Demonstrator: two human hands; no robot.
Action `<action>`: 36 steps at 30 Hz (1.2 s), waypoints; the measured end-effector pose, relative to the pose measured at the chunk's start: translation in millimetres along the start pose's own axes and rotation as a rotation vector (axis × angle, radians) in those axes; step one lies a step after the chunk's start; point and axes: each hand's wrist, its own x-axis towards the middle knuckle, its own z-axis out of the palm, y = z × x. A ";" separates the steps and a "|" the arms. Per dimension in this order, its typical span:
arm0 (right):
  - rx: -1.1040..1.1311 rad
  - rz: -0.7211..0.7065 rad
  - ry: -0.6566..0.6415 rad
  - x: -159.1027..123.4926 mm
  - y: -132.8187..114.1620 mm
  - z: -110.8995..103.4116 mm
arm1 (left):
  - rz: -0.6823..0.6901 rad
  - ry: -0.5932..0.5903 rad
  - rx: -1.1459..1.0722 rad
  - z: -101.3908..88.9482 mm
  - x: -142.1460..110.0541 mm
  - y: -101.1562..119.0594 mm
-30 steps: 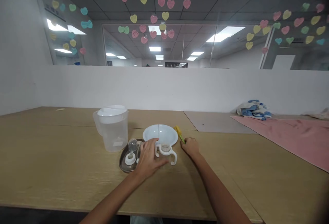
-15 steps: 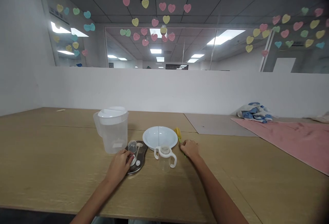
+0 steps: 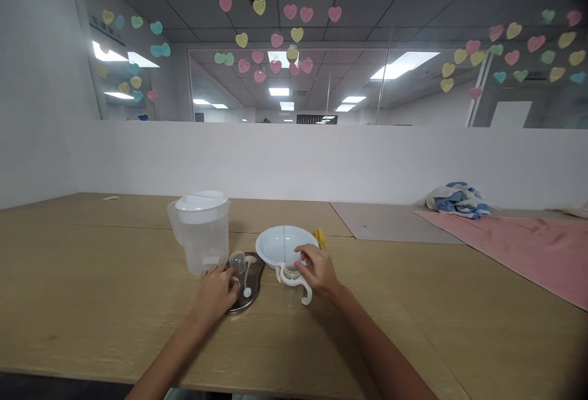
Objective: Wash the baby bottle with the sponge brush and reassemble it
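My left hand (image 3: 215,291) is at the left side of a small dark metal tray (image 3: 258,270), its fingers curled over the edge. Those fingers mostly cover a white ring-like part, so what they grip cannot be made out. Beside them on the tray lie a clear dome cap (image 3: 237,262) and a thin straw with a white weighted end (image 3: 247,292). My right hand (image 3: 320,271) hovers, empty, over the mouth of a clear baby bottle (image 3: 292,296), thumb and forefinger apart. The bottle stands upright with a white two-handled collar (image 3: 307,293) around its neck.
Behind the bottle sits a white bowl (image 3: 271,244), with a yellow-headed brush (image 3: 320,237) at its right. A lidded plastic pitcher (image 3: 204,244) stands behind my left hand. Pink cloth (image 3: 514,247) and a bundled blue-and-white cloth (image 3: 459,200) lie at the far right of the table.
My right hand has let go of the yellow brush and moved left to above the bottle. My left hand has shifted slightly left, its fingers still over the tray.
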 end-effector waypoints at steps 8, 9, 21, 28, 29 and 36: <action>0.126 0.127 -0.090 -1.9 -2.9 -0.9 | 0.011 0.017 0.081 10.9 38.9 31.7; 0.156 0.149 -0.097 -1.7 -3.3 -1.1 | 0.008 0.015 0.079 14.8 41.7 35.0; 0.544 0.391 0.013 1.2 6.0 8.4 | -0.088 -0.006 0.031 4.2 39.8 27.6; 0.576 0.482 0.083 1.6 12.6 12.3 | -0.065 0.231 -0.106 -29.0 38.3 33.8; 0.549 0.503 0.104 2.2 14.4 12.4 | -0.039 0.282 -0.158 -32.5 39.5 35.6; 0.029 0.557 -0.030 30.6 28.2 8.8 | 0.174 0.425 -0.647 -21.6 62.8 49.8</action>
